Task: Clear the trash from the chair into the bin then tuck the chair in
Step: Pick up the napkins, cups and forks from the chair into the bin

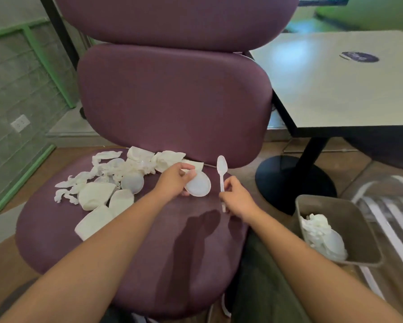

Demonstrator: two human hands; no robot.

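While left hand point(172, 180) pinches lid point(198, 185), right hand point(236, 198) grips spoon point(221, 170)

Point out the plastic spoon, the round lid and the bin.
plastic spoon point(221, 164): head view, on its bowl.
round lid point(199, 185): head view, on its flat middle.
bin point(349, 220): head view, on its inner wall.

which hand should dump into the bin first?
Right. The right hand already holds the plastic spoon and is on the side of the bin. The left hand, holding the round plastic lid, would probably have to cross over.
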